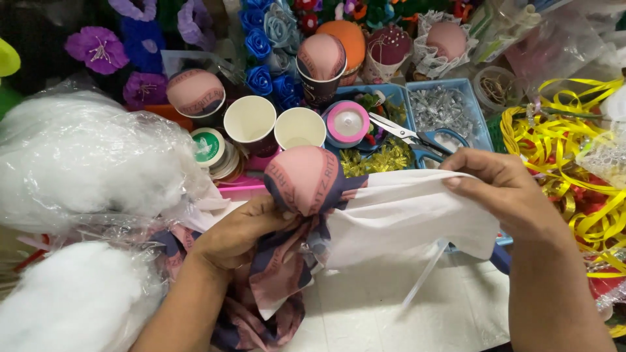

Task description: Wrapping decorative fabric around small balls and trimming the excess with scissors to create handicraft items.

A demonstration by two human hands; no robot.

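Centrally, over a white desk [391, 313], two bare hands worked a piece of pink-and-navy cloth [287, 261] gathered into a stuffed ball [305, 177]. The left hand [238, 234] pinched the bunched cloth just under the ball, its grip closed tight on the gathers, with the loose ends hanging down toward the desk. The right hand [499, 186] held the top edge of a white cloth [404, 218] that stretched from the ball toward the right, fingers and thumb clamped on the fold.

Bags of white stuffing [78, 163] in clear plastic lay to the left. Behind the ball stood two empty paper cups [251, 120], a pink tape roll [347, 122] and a small round tin with a green lid [208, 146]. Scissors [417, 138] with blue handles rested on a blue tray [456, 91] holding silver trimmings. More cups topped with finished pink balls [195, 91] stood among blue fabric roses [264, 58] and purple flowers [98, 49] at the back. Yellow ribbon [561, 143] lay coiled in a heap at the right edge.
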